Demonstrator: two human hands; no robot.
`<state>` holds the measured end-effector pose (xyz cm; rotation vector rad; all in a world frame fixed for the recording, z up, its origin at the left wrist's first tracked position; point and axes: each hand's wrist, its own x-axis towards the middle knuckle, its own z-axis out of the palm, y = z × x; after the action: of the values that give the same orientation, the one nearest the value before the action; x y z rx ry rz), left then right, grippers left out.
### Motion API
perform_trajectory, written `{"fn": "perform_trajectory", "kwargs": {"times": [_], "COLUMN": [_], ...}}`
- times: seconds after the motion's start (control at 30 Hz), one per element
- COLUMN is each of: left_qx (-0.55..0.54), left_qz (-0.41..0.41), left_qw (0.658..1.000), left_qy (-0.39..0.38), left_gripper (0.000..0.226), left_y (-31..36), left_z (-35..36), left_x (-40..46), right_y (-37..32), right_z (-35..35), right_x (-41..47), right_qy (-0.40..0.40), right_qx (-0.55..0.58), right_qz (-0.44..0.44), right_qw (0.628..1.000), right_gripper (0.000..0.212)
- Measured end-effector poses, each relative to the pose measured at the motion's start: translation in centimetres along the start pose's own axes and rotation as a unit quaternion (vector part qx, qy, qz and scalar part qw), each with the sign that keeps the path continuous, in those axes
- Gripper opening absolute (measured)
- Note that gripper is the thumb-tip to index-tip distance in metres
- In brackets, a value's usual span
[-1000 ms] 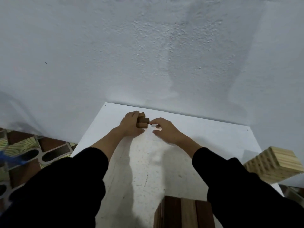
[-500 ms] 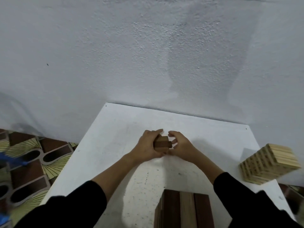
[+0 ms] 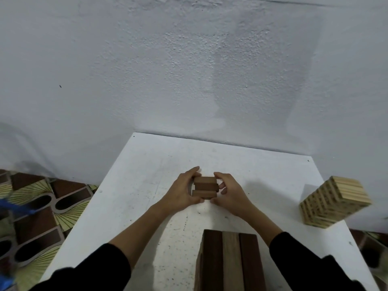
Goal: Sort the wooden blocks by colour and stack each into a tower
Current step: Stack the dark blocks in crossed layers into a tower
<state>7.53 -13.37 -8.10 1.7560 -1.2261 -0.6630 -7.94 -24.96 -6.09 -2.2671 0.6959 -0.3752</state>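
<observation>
At frame centre, left hand (image 3: 180, 191) and right hand (image 3: 228, 191) pinch three brown blocks (image 3: 204, 187) side-on; uneven squeeze, seemingly loose, could spill them onto the bench (image 3: 134, 185).

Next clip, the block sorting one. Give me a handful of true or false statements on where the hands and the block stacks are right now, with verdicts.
1. Both hands hold a small bunch of brown blocks between them. True: the left hand and the right hand grip it from either side.
2. The pale tower stands at the table's left edge. False: it is at the right edge.
3. A dark tower stands nearest the camera. True.
4. The right hand rests on the pale tower. False: it is on the brown blocks, well apart from that tower.
5. The table is black. False: it is white.
</observation>
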Motion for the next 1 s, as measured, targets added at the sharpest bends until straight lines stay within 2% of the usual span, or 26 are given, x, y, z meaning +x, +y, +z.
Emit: {"fn": "perform_trajectory", "kwargs": {"times": [0.63, 1.0], "left_qx": [-0.009, 0.033], "left_qz": [-0.008, -0.026], "left_qw": [1.0, 0.998], "left_qy": [0.011, -0.037], "left_gripper": [0.095, 0.107], "left_y": [0.3, 0.7], "left_z": [0.3, -1.0], "left_x": [-0.2, -0.1], "right_y": [0.7, 0.4], "right_z": [0.0, -0.8], "right_x": [-0.2, 0.3], "right_qy": [-0.002, -0.072], "right_qx": [0.021, 0.027], "right_qz": [0.007, 0.038], "right_qw": [1.0, 0.996], "right_gripper": [0.072, 0.088]}}
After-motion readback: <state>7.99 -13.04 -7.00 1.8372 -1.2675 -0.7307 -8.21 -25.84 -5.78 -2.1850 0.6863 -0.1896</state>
